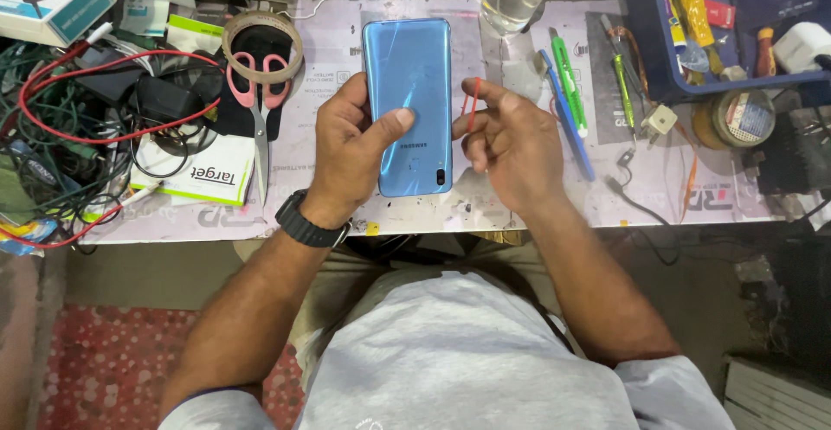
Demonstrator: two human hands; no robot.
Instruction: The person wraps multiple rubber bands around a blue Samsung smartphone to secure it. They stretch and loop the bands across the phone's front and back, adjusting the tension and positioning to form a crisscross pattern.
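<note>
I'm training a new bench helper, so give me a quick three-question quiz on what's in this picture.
1. True or false: the left hand holds the blue phone back side up.
2. What does the right hand pinch? A) scissors B) a thin red band C) a green pen
3. What lies left of the phone on the mat, partly on a tape roll? Name it.

Key
1. True: the thumb rests across the phone's back, camera end nearest the person.
2. B.
3. The pink-handled scissors.
</note>
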